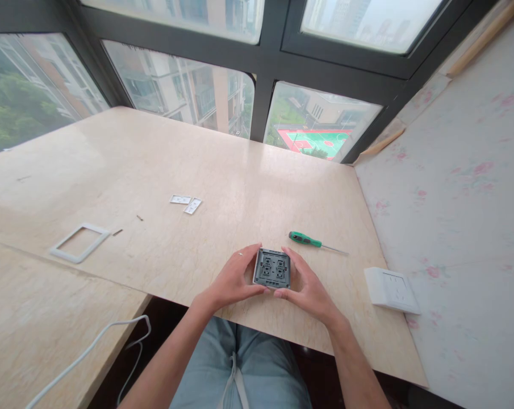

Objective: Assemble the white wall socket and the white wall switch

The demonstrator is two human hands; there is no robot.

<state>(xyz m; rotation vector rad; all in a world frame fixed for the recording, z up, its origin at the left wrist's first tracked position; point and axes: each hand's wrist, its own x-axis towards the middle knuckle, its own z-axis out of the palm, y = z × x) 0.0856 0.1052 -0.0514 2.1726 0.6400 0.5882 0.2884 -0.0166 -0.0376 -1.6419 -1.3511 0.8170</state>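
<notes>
Between my two hands is a square wall switch body, dark grey on its upper face with a pale rim and two mechanisms side by side. My left hand grips its left side, fingers at the far corner and thumb at the near edge. On the opposite side my right hand holds it the same way. Just beyond my right hand lies a screwdriver with a green and black handle, its shaft pointing right. Two small white switch rockers rest farther back on the counter.
A white square frame lies at the left, with two small screws near it. At the right, a white socket box stands against the papered wall. A white cable hangs over the counter's front edge. Windows line the back.
</notes>
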